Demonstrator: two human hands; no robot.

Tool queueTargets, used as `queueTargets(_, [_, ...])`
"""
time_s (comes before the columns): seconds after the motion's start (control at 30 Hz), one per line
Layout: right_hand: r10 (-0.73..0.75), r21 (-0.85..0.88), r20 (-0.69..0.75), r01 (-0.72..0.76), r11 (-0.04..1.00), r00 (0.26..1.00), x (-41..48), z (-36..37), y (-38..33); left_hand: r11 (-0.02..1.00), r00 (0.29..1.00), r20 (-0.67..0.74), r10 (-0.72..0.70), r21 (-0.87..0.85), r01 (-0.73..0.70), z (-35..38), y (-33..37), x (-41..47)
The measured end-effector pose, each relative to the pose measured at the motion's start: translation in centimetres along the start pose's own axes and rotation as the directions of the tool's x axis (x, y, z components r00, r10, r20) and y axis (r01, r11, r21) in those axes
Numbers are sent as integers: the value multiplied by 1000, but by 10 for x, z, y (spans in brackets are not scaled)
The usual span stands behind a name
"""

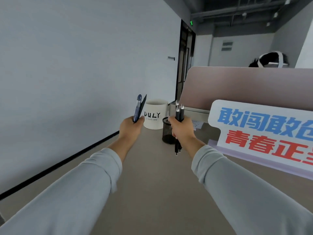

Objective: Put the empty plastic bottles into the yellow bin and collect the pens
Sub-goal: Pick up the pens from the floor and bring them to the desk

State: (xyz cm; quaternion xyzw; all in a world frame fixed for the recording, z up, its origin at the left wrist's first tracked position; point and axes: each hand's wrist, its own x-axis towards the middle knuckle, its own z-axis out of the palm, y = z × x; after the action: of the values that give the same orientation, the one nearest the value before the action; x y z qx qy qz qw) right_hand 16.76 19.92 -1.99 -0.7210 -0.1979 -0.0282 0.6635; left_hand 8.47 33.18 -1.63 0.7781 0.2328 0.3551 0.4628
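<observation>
Bright, even and cool throughout, diffuse enough that no single direction of light can be told. Leaves only faint, soft-edged shading on the bench (pixel 152 184) around the mesh cup (pixel 166 133). Falls off to dim at the dark ceiling (pixel 237 7), top right. Bends straight lines toward the edges, as in the black skirting (pixel 59 165), and stretches the sleeves (pixel 67 192) wide at the bottom corners. Smears slightly with compression, softening the pens (pixel 138 107). Keeps the large letters of the sign (pixel 254 126) crisp.

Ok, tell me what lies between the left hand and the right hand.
Head view: a white cylindrical mug lettered DULY and a black mesh pen cup stand between left hand and right hand, farther back.
</observation>
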Motion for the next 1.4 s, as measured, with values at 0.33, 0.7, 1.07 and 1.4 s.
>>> queueTargets(0.33, [34,73,-190,-20,997,981,51,-4,-10,988,986,105,130,-102,-119,28,22,54])
queueTargets(0.7, [-54,74,-205,71,995,977,138,23,-6,976,987,121,109,-203,-83,61,-1,130])
queueTargets(1.07, [59,-304,-125,-95,948,990,150,7,59,957,986,158,60,-290,-12,93,-15,145])
queueTargets(1.4, [82,-471,-109,-124,873,991,133,-36,58,935,939,257,230,-327,-139,122,24,133])
